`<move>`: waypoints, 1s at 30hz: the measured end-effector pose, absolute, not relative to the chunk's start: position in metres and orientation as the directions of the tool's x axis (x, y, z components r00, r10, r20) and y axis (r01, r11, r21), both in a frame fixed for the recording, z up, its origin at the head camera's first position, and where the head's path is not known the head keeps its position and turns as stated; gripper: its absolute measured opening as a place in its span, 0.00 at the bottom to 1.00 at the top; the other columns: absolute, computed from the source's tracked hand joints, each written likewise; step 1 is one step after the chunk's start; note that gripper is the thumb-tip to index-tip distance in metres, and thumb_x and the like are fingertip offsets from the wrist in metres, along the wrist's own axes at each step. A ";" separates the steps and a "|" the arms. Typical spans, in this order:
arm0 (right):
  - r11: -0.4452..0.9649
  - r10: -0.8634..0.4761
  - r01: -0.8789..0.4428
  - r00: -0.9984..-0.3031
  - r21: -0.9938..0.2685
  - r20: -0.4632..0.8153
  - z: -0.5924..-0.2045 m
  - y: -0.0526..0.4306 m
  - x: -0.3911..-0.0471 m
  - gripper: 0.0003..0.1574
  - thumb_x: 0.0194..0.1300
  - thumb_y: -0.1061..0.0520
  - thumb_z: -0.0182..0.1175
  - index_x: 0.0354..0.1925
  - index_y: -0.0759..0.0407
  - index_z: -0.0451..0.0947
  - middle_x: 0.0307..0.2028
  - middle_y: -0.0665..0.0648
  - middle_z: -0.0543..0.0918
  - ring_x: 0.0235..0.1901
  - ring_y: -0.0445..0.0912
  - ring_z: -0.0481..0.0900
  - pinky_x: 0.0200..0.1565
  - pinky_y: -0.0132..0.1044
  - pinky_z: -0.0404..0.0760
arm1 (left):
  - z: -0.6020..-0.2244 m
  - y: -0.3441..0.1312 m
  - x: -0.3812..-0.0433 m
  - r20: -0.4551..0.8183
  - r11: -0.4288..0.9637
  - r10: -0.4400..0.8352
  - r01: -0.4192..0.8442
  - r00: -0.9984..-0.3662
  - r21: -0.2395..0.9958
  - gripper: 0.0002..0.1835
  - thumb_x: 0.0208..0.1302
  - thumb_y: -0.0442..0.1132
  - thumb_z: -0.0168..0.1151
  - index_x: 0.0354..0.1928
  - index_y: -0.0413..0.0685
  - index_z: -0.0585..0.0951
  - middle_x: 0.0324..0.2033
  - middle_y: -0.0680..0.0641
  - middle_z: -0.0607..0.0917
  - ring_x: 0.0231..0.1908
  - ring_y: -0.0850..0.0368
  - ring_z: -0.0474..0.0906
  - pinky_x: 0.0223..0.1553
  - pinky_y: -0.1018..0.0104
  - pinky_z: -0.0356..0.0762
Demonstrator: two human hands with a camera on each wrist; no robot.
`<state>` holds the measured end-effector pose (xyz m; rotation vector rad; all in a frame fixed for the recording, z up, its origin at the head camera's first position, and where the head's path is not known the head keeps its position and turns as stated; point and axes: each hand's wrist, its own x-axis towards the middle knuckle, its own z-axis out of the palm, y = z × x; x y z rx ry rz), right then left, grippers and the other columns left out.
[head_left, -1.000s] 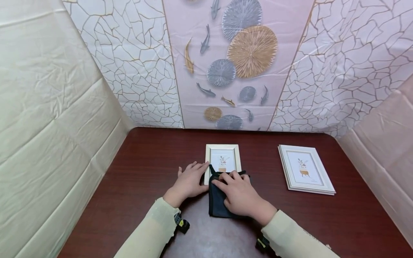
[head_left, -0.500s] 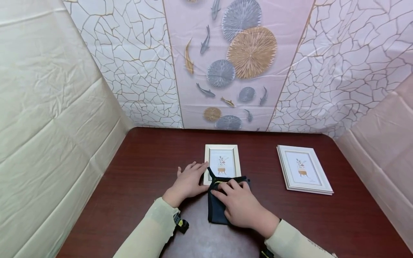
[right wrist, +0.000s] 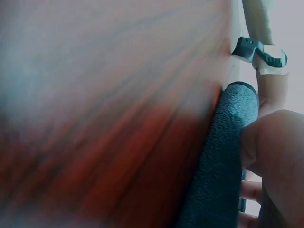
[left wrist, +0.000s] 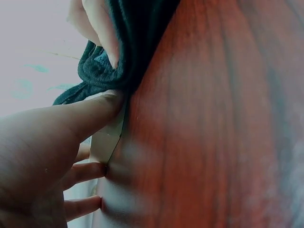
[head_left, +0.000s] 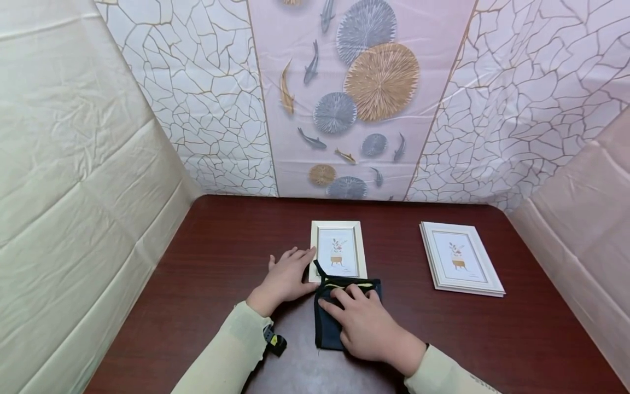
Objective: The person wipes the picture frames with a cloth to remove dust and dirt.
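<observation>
A cream photo frame (head_left: 313, 235) with a plant print lies flat on the table. Along its left edge rest the fingertips of my left hand (head_left: 284, 279), with the thumb at the near left corner. My right hand (head_left: 370, 325) holds a folded dark grey cloth (head_left: 326, 328) with black trim, its fingers bent over the top. The cloth's far edge overlaps the frame's near edge, and a black corner strip sticks up over the lower left of the frame. In the right wrist view the cloth (right wrist: 218, 137) lies under the right thumb. Part of it is hidden beneath the palm.
A stack of white photo frames (head_left: 460, 260), the top one with a similar plant print, lies at the right of the dark red-brown table (head_left: 236, 235). Patterned cloth (head_left: 221, 98) hangs behind the table, and pale quilted fabric (head_left: 88, 219) lines the left side.
My right hand has drawn the cloth toward me, off most of the frame, so the frame's print now shows. The left hand has stayed at the frame's edge.
</observation>
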<state>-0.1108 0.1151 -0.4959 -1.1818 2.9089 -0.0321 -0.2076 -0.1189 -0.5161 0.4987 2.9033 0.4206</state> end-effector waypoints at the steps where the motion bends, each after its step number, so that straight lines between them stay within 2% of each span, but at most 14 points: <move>1: 0.715 -0.699 -0.698 -0.715 -0.030 -0.004 -0.495 0.115 -0.110 0.40 0.73 0.53 0.60 0.81 0.40 0.73 0.71 0.52 0.74 0.58 0.53 0.71 0.41 0.56 0.76 | -0.516 -0.119 -0.208 -0.115 0.905 0.348 0.301 -0.931 0.302 0.51 0.71 0.64 0.73 0.89 0.66 0.60 0.82 0.52 0.68 0.84 0.43 0.55 0.73 0.17 0.50; 11: 0.695 -0.719 -0.708 -0.683 -0.123 -0.131 -0.483 0.108 -0.099 0.43 0.70 0.54 0.64 0.81 0.36 0.72 0.71 0.49 0.74 0.54 0.52 0.70 0.40 0.53 0.77 | -0.517 -0.122 -0.206 -0.095 0.893 0.354 0.305 -0.931 0.331 0.50 0.71 0.59 0.76 0.88 0.64 0.61 0.81 0.51 0.70 0.84 0.42 0.56 0.73 0.17 0.49; 16: 0.679 -0.734 -0.718 -0.657 -0.154 -0.174 -0.478 0.106 -0.095 0.43 0.71 0.53 0.65 0.81 0.34 0.72 0.71 0.49 0.74 0.52 0.51 0.71 0.38 0.52 0.78 | -0.519 -0.121 -0.207 -0.084 0.889 0.359 0.313 -0.930 0.335 0.50 0.71 0.62 0.74 0.88 0.63 0.61 0.81 0.49 0.70 0.83 0.41 0.57 0.73 0.17 0.49; 23: 0.658 -0.751 -0.727 -0.652 -0.197 -0.102 -0.477 0.111 -0.099 0.42 0.69 0.55 0.66 0.79 0.36 0.75 0.67 0.48 0.78 0.51 0.48 0.72 0.39 0.50 0.81 | -0.518 -0.121 -0.207 -0.090 0.889 0.358 0.311 -0.929 0.335 0.51 0.70 0.64 0.74 0.89 0.64 0.61 0.81 0.50 0.70 0.84 0.43 0.57 0.73 0.17 0.49; 27: 0.636 -0.758 -0.722 -0.651 -0.273 -0.043 -0.476 0.121 -0.109 0.38 0.73 0.50 0.69 0.79 0.39 0.76 0.67 0.48 0.80 0.57 0.47 0.77 0.49 0.51 0.85 | -0.517 -0.121 -0.207 -0.088 0.886 0.362 0.313 -0.928 0.344 0.51 0.70 0.64 0.74 0.88 0.63 0.62 0.81 0.50 0.71 0.83 0.42 0.57 0.73 0.17 0.50; 30: 0.646 -0.726 -0.695 -0.687 -0.315 0.026 -0.474 0.133 -0.123 0.37 0.75 0.47 0.71 0.78 0.40 0.77 0.65 0.47 0.81 0.59 0.45 0.80 0.53 0.50 0.86 | -0.518 -0.121 -0.207 -0.086 0.882 0.364 0.314 -0.927 0.352 0.51 0.69 0.64 0.75 0.88 0.63 0.62 0.81 0.50 0.71 0.84 0.42 0.57 0.73 0.17 0.50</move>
